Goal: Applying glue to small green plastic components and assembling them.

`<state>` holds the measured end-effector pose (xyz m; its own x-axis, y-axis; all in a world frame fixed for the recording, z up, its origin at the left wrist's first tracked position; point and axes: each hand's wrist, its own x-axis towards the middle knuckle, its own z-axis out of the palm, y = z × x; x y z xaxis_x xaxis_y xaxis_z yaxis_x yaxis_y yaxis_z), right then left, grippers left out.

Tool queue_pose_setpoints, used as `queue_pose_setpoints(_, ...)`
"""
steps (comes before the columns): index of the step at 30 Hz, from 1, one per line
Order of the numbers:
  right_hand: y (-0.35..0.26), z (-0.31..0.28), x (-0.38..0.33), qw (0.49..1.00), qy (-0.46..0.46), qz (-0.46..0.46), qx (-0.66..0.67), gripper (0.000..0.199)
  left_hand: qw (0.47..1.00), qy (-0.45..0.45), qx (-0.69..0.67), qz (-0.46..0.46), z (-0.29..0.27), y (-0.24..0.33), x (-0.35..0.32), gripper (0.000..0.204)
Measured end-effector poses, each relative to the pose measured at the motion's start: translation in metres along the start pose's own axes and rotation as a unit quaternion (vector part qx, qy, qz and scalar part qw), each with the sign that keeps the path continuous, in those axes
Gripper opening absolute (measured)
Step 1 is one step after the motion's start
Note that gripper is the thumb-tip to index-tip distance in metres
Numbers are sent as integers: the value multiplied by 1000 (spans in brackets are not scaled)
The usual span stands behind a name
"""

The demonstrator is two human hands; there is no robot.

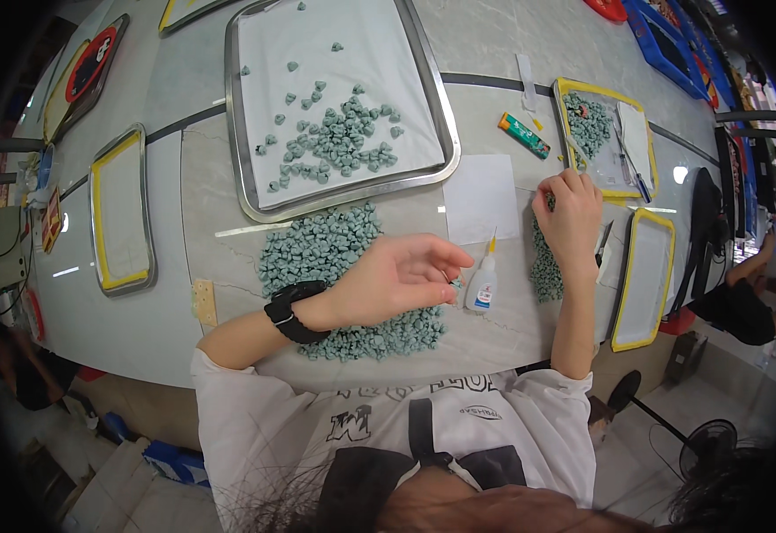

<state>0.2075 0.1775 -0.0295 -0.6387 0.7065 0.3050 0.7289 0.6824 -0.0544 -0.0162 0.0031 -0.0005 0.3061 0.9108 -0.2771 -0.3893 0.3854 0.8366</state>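
Observation:
My left hand (406, 274), with a black watch on the wrist, is over a large pile of small grey-green pieces (317, 249). Its thumb and fingers close on one such small piece at the fingertips. Just right of those fingertips a white glue bottle (482, 286) with a yellow nozzle stands on the table. Further right, my right hand (571, 211) reaches over a narrower pile of grey-green pieces (543, 271), fingers bent down and together. What they hold, if anything, is hidden. Beyond the bottle lies a white paper sheet (479, 200).
A large metal tray (449, 133) with scattered pieces lies ahead. At the right are a yellow-edged tray (650, 164) with pieces and tweezers, another yellow-edged tray (644, 280), a green tube-like pack (524, 135) and a knife (603, 244). A further tray (122, 213) lies left.

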Motion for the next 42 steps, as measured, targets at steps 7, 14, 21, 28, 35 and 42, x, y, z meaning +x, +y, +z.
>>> queue_pose_setpoints(7, -45, -50, -21, 962, 25, -37, 268, 11, 1000, -12, 13, -22, 0, -9, 1, 44)
queue_pose_setpoints(14, -8, -29, -11, 996, 36, 20, 78, 14, 998, -37, 18, -45, 4, -6, 1, 51)
queue_pose_setpoints(21, 5, -4, -3, 999, 3, -28, 21, 15, 998, -39, 32, -44, 3, -8, 3, 54)
queue_pose_setpoints(28, -87, -61, -27, 960, 58, -159, 222, 28, 993, -70, -59, -68, 1, -9, 0, 54)
queue_pose_setpoints(35, -74, -44, -32, 907, 22, -162, 389, 26, 988, -96, -74, -92, -2, -5, -3, 50)
queue_pose_setpoints(42, -80, -42, -31, 903, -28, -148, 403, 21, 989, -103, -18, -109, -2, -7, 0, 41)
